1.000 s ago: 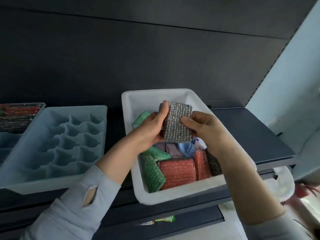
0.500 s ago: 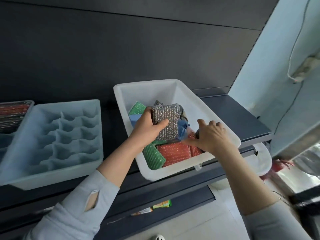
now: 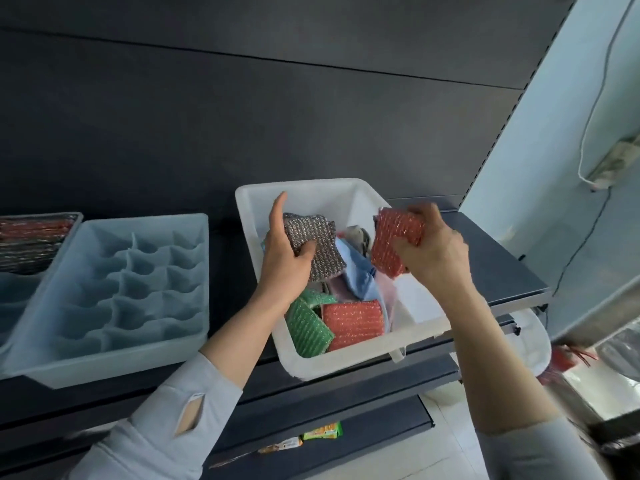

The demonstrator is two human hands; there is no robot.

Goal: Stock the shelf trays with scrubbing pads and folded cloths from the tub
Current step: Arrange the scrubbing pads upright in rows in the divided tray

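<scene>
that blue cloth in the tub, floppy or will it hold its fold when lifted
Probably floppy: the blue cloth already lies rumpled and draped in the white tub, not as a flat fold. It looks thin, so likely light. Lifted by one corner, it would probably unfold and hang.

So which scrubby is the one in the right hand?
Find the white plastic tub on the dark shelf. Above its right side, the right hand grips a sparkly red rectangular scrubbing pad. The other red one lies flat in the tub.
</scene>
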